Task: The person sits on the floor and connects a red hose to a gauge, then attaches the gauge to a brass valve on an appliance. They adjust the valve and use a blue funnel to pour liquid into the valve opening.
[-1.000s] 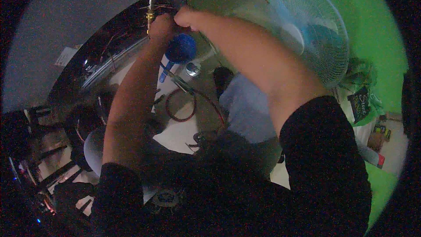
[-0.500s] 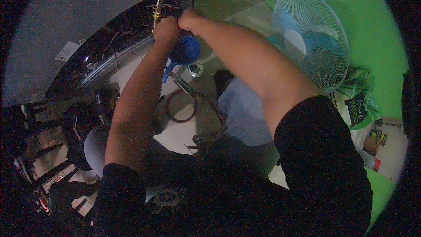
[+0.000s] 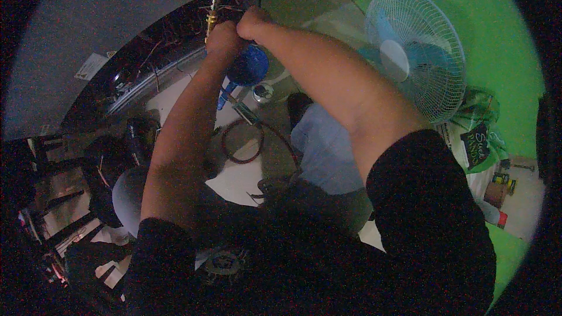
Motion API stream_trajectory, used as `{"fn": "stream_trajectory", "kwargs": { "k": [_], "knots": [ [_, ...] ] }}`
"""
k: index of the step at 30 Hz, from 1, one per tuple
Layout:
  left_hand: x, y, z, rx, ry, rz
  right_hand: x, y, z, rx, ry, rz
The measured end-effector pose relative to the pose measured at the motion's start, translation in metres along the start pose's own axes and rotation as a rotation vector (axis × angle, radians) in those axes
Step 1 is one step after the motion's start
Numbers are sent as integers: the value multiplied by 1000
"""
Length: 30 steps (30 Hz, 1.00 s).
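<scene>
Both hands reach up to a dark curved unit [image 3: 170,41] with copper pipes and wires. My left hand [image 3: 222,40], fingers curled, is right beside an upright silver-and-brass fitting [image 3: 212,14]; what it grips is hidden. My right hand [image 3: 252,23] is closed just to its right, nearly touching the left, also around something I cannot make out. Below them are a blue dipper-like container [image 3: 249,67] with a long handle, a small metal can [image 3: 262,92] and a metal tool [image 3: 244,111] by a coiled red-brown hose [image 3: 225,143].
A standing fan [image 3: 395,58] is at the right by a green wall [image 3: 506,52], with plastic bags [image 3: 480,146] and small tools [image 3: 503,184] below it. Dark clutter [image 3: 76,210] lies at lower left. A glossy panel [image 3: 298,6] rises behind my hands.
The hands and fitting appear slightly further right in the picture than a second ago, as do nearby items. My right hand has edged slightly upward in the last half second.
</scene>
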<state>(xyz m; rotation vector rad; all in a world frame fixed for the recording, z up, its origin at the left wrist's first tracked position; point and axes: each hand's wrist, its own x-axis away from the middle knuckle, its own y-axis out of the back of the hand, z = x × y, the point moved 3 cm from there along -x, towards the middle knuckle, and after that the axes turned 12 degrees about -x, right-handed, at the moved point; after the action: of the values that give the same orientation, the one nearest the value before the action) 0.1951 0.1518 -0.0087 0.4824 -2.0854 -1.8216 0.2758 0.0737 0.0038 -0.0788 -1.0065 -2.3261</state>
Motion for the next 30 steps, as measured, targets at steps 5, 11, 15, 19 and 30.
{"fn": "stream_trajectory", "kwargs": {
  "k": [5,11,15,19,30],
  "knots": [
    [5,2,1,-8,-7,-32,10,9,9,39,-18,49],
    [5,2,4,34,-10,-49,17,11,19,120,70,-45],
    [3,-2,5,4,-50,-55,15,12,21,89,115,-50],
    [6,1,6,5,38,16,12,11,21,115,114,-40],
    [19,25,-5,-50,18,24,2,0,18,243,170,-30]
  ]
}}
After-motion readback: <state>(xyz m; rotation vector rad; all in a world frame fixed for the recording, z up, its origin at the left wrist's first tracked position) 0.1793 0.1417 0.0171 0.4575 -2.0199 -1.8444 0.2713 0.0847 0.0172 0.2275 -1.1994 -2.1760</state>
